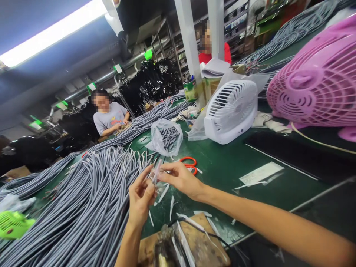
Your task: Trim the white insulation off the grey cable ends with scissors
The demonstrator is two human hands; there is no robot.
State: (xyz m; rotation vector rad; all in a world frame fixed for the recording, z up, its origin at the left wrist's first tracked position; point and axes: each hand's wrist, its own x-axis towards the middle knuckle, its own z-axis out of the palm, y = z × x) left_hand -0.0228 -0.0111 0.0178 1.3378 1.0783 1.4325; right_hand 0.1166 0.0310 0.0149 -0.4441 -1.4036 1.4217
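My left hand (142, 194) and my right hand (182, 179) meet over the green table, fingers closed in a pinch. Between them is a thin, translucent pinkish strip (157, 170); its exact kind is too small to make out. Just beyond the fingers lie the cut ends of a big bundle of grey cables (94, 193). An opened plastic bag (167, 138) of short grey pieces stands behind my hands. Red-handled scissors (189, 160) lie beside my right hand, partly hidden by it. White strip scraps (171, 207) are scattered below the hands.
A stained wooden block (203, 241) with a dark device sits at the front edge. To the right stand a white fan (233, 111) and a pink fan (314, 81), with a black mat (294, 154) nearby. A co-worker (109, 115) sits across the table; another person is behind the posts.
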